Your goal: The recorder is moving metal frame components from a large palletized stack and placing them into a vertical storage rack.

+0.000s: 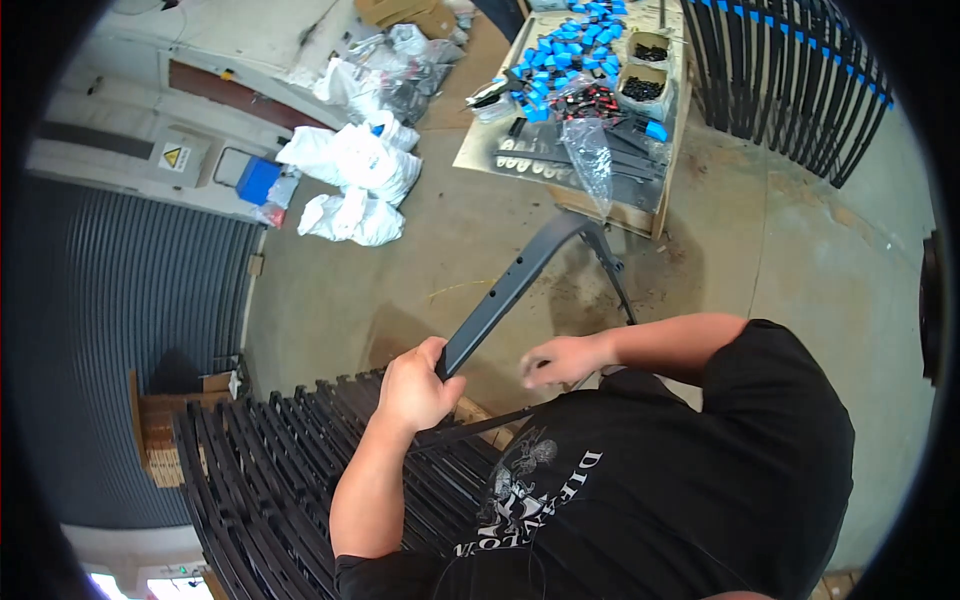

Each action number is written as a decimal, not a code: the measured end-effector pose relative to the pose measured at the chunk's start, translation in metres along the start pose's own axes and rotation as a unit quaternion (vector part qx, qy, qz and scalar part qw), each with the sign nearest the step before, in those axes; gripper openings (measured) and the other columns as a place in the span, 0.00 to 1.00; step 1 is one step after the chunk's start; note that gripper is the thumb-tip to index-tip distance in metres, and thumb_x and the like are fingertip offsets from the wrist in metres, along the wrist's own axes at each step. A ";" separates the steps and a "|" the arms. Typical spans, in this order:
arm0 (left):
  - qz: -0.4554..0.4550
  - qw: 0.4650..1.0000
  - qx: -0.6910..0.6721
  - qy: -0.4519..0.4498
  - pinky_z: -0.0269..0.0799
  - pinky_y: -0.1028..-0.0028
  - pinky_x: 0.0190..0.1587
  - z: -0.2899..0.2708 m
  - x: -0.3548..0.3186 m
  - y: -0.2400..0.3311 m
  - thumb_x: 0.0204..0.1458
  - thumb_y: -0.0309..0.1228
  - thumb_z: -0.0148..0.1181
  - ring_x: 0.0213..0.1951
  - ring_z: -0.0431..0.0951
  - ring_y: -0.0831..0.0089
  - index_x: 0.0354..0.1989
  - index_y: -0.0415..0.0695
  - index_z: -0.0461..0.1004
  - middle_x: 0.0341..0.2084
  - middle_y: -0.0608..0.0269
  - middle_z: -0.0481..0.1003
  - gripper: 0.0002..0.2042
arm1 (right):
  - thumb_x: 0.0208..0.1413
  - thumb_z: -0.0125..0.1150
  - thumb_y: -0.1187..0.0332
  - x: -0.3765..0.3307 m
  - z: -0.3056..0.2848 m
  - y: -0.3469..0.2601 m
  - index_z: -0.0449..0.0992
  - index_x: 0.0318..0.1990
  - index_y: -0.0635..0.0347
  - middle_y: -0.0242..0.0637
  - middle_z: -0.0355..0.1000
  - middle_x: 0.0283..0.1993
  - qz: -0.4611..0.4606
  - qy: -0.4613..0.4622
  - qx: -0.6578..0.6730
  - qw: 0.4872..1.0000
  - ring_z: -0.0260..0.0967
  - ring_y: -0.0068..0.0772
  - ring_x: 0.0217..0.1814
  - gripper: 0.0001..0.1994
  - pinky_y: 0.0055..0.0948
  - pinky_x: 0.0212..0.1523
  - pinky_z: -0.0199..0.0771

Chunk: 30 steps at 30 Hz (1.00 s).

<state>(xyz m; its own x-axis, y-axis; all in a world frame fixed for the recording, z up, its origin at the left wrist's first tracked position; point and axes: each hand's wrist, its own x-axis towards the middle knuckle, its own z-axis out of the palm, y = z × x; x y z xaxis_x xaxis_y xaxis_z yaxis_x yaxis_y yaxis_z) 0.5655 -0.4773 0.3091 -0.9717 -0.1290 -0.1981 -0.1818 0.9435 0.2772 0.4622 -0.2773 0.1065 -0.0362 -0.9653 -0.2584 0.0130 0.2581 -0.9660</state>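
My left hand (413, 388) is closed around the lower end of a black bent metal bar (500, 293), thumb along its side. From there the bar, which has small holes in its face, rises away from me, bends at the top and comes back down on the right toward my right forearm. In front of my body, my right hand (565, 361) has its fingers curled, apart from the bar. A small dark spot shows at those fingers, but I cannot make out what it is.
Several similar black bars (270, 470) are stacked at lower left, and more lean in a row (790, 85) at upper right. A worktable (475, 150) ahead carries blue-ended parts (570, 60) and bins of small black pieces (642, 88). White sacks (365, 165) lie on the floor.
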 end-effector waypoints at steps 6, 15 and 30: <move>0.127 0.988 0.066 -0.053 0.77 0.57 0.37 -0.007 0.086 0.020 0.39 0.33 0.67 0.33 0.80 0.48 0.39 0.43 0.75 0.28 0.50 0.78 0.16 | 0.57 0.66 0.52 -0.130 -0.065 0.065 0.78 0.50 0.61 0.45 0.80 0.47 0.073 0.203 0.005 0.976 0.78 0.40 0.47 0.22 0.36 0.50 0.76; 0.248 0.961 0.085 -0.088 0.75 0.58 0.35 -0.001 0.173 0.041 0.38 0.29 0.65 0.30 0.79 0.49 0.38 0.42 0.75 0.26 0.52 0.77 0.16 | 0.52 0.69 0.59 -0.236 -0.123 0.047 0.74 0.52 0.59 0.45 0.76 0.52 0.127 0.526 -0.100 0.835 0.73 0.45 0.56 0.23 0.40 0.52 0.74; 0.332 0.933 0.129 0.040 0.73 0.54 0.44 0.001 0.364 -0.031 0.38 0.23 0.61 0.40 0.76 0.44 0.31 0.41 0.74 0.31 0.49 0.76 0.09 | 0.54 0.64 0.63 -0.085 -0.134 -0.021 0.71 0.49 0.61 0.51 0.74 0.47 -0.095 0.536 -0.201 0.814 0.72 0.56 0.50 0.18 0.46 0.53 0.72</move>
<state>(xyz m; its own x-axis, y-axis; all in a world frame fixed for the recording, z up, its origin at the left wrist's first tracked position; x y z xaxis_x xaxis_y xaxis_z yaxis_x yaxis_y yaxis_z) 0.2176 -0.5525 0.2271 -0.8669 0.4984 0.0105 0.4977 0.8641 0.0753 0.3313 -0.1956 0.1487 -0.8538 -0.4571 0.2493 -0.4152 0.3089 -0.8557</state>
